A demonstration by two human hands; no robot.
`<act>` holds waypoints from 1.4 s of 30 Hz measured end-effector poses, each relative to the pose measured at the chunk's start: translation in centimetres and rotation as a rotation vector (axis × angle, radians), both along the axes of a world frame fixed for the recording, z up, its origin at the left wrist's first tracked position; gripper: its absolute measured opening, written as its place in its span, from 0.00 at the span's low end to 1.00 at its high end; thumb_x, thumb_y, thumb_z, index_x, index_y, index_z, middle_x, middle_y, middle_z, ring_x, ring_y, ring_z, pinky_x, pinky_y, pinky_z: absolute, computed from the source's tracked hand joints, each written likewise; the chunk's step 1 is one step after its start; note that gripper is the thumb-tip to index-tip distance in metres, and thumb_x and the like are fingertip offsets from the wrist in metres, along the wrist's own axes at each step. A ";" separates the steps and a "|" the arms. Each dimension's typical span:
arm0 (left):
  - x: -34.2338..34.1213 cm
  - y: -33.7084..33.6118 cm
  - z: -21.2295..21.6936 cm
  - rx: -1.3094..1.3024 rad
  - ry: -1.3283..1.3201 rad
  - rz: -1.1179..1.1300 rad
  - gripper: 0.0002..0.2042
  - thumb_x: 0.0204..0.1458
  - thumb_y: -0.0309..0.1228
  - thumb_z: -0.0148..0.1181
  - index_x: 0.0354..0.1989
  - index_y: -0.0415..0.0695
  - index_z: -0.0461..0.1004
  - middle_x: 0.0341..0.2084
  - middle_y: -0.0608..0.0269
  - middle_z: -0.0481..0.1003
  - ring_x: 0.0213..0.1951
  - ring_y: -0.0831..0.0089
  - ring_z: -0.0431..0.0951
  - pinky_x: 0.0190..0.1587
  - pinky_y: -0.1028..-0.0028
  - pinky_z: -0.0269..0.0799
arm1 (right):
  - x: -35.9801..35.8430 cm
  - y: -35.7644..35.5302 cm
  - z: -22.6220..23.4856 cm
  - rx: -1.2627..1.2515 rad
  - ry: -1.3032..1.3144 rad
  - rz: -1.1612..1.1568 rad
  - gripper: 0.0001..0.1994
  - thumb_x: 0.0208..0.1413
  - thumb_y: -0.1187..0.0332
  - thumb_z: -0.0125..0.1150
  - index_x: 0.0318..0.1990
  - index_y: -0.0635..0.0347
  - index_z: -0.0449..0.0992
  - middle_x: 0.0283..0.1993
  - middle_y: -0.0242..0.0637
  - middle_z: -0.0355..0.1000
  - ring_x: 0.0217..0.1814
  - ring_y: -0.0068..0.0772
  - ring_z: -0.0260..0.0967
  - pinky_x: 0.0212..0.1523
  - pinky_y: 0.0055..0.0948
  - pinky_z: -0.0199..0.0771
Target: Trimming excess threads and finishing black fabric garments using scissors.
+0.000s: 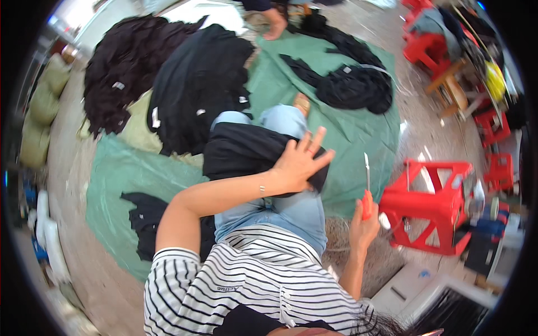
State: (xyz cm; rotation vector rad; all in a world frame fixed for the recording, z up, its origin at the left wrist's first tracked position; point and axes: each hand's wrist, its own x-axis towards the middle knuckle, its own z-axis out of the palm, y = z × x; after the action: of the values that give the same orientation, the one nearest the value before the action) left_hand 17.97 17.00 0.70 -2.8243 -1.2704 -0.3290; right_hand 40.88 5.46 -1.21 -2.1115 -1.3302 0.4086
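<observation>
A piece of black cloth (241, 148) is draped over my lap and the light blue jeans I wear. My left hand (300, 162) reaches across and rests on the right end of this cloth, fingers spread and palm down. Out to the right, my right hand (365, 223) is closed around the red handle of a slim tool (367, 204). The tool's thin metal shaft points away from me, apart from the cloth. Its exact kind is too small to make out.
A green sheet (347, 145) covers the floor. Heaps of dark clothes (202, 78) lie ahead to the left, and a black bundle (353, 87) ahead to the right. A red plastic stool (426, 204) stands close to my right hand. Another person's foot (274, 23) shows at the far edge.
</observation>
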 end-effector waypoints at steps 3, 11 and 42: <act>1.5 1.3 -4.5 -0.121 -0.020 0.185 0.32 0.39 0.36 0.71 0.56 0.40 0.69 0.42 0.45 0.77 0.53 0.49 0.72 0.42 0.59 0.71 | 0.1 -0.1 -0.7 0.017 0.006 0.035 0.16 0.61 0.55 0.61 0.48 0.55 0.75 0.30 0.47 0.76 0.31 0.54 0.73 0.32 0.45 0.70; -12.8 -3.2 3.2 -0.396 -1.214 0.185 0.19 0.34 0.27 0.67 0.39 0.38 0.78 0.26 0.59 0.77 0.35 0.61 0.79 0.44 0.67 0.73 | 0.2 1.1 -4.0 0.085 -0.023 0.263 0.19 0.63 0.55 0.58 0.54 0.59 0.73 0.33 0.50 0.75 0.33 0.46 0.75 0.32 0.43 0.71; -33.1 -24.5 -24.2 -0.682 -0.933 1.568 0.24 0.46 0.30 0.70 0.52 0.37 0.73 0.43 0.51 0.78 0.46 0.63 0.78 0.51 0.65 0.73 | -8.5 8.2 -2.3 0.178 -0.153 0.376 0.14 0.60 0.70 0.60 0.49 0.66 0.69 0.45 0.49 0.65 0.45 0.54 0.67 0.43 0.43 0.69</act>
State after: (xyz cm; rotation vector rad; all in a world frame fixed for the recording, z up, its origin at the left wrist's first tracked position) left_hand -15.16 -7.49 -23.53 -0.8207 -3.5653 -1.1955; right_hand 32.35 13.68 -3.49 -1.7760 -1.7911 0.2705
